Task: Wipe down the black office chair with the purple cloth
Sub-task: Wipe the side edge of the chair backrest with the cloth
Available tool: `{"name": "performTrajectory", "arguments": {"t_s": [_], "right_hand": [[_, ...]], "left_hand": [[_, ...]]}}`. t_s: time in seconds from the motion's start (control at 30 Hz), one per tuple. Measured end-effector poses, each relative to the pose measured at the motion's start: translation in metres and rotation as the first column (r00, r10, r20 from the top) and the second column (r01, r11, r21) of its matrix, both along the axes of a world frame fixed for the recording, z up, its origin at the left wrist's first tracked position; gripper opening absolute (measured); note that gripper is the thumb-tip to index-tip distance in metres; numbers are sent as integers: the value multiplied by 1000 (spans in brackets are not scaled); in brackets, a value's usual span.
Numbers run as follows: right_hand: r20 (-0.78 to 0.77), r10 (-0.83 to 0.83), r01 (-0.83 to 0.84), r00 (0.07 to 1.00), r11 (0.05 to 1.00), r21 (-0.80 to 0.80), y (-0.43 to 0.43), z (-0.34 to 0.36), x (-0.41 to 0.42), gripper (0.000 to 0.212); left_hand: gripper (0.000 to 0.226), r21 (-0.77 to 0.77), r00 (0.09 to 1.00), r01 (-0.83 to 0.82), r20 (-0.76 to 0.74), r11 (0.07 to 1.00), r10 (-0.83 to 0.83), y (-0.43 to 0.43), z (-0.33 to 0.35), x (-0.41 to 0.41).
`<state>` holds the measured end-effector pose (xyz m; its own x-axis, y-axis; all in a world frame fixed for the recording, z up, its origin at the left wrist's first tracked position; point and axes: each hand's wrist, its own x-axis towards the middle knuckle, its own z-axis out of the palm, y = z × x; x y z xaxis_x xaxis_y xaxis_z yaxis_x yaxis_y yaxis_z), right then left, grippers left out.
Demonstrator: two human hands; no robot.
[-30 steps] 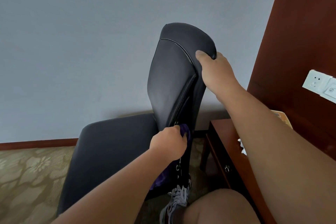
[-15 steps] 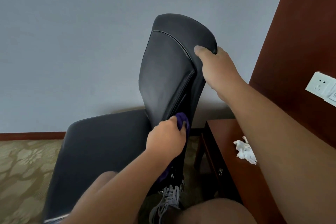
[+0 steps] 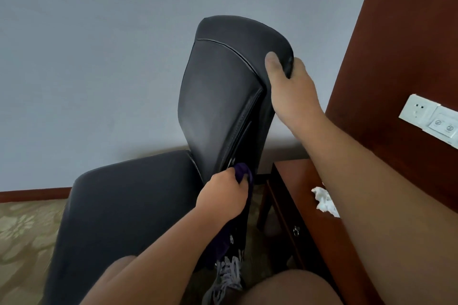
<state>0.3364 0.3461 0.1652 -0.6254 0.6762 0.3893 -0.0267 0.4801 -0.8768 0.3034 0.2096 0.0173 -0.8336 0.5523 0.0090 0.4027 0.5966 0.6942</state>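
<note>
Chair (image 3: 223,111): black, smooth, faintly glossy; stands by the wall beside the surface (image 3: 295,181).
Change: backrest now turned further round, side edge exposed, so wiping moves along its seam.
Right hand (image 3: 292,89): grip clamped on the backrest's top corner.
Left hand (image 3: 223,193): grip closed on cloth (image 3: 244,172), pressed low against the backrest edge.

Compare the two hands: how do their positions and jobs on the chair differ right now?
The right hand grips the backrest's top corner, bare; the left hand sits low at the backrest's edge, bunching the purple cloth. Right is high, left low. Both touch the black chair.
</note>
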Motion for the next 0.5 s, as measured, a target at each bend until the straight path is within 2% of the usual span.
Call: {"name": "performTrajectory", "arguments": {"t_s": [0.07, 0.13, 0.23, 0.33, 0.43, 0.5], "right_hand": [[-84, -93, 95, 992, 995, 23, -14, -25, 13, 56], [-132, -192, 175, 973, 976, -129, -33, -64, 28, 47], [-9, -209, 192, 978, 915, -355, -67, -132, 46, 35], [88, -96, 128, 992, 837, -532, -97, -175, 52, 27], [8, -126, 105, 992, 785, -611, -100, -184, 51, 15], [-41, -144, 94, 989, 809, -581, -97, -180, 48, 13]], "left_hand": [[30, 95, 999, 6, 53, 995, -11, -6, -3, 2], [25, 201, 989, 19, 138, 979, -48, -12, -7, 4], [6, 284, 963, 125, 196, 951, -185, -22, -14, 8], [18, 383, 899, 271, 228, 883, -375, -33, -17, 14], [31, 386, 854, 369, 217, 845, -472, -41, -14, 15], [34, 360, 859, 398, 178, 844, -481, -46, -14, 9]]}}
